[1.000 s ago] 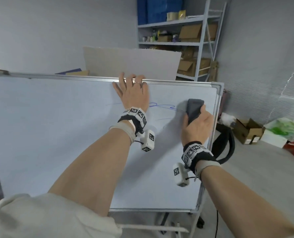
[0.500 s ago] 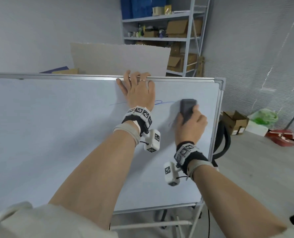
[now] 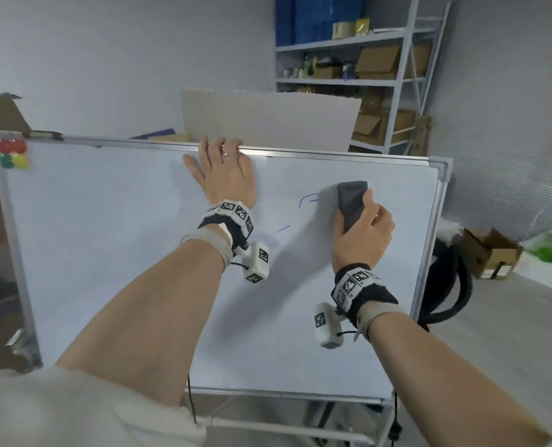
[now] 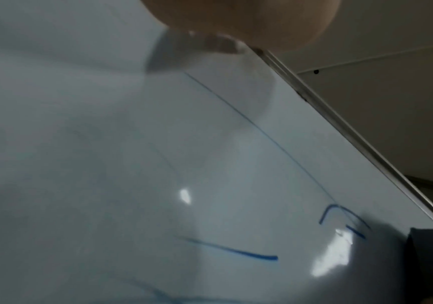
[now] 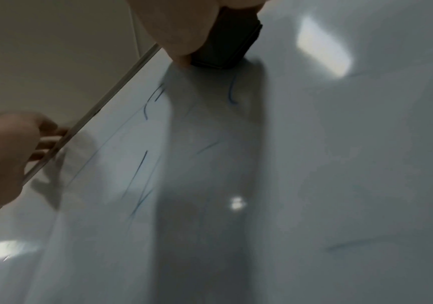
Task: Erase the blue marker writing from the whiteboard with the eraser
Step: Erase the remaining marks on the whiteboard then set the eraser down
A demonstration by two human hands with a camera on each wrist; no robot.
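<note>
Head view: blue marker writing [image 3: 306, 201] mid-frame, just left of eraser [image 3: 351, 203] | right hand [image 3: 363, 235] grips eraser on whiteboard [image 3: 106, 253] | left hand [image 3: 226, 175] flat, fingers over top rim | advice: press flat, sweep left over strokes, overlapping.

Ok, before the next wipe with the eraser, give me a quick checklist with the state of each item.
1. Right hand grips eraser: ok.
2. Eraser flat against whiteboard: ok, its edge meets the surface in the right wrist view.
3. Left hand steadies the board, fingers over its top edge: ok.
4. Board free of blue marks: not ok; blue curl and blue stroke remain left of eraser.
5. Marks under left hand: cannot tell.
</note>
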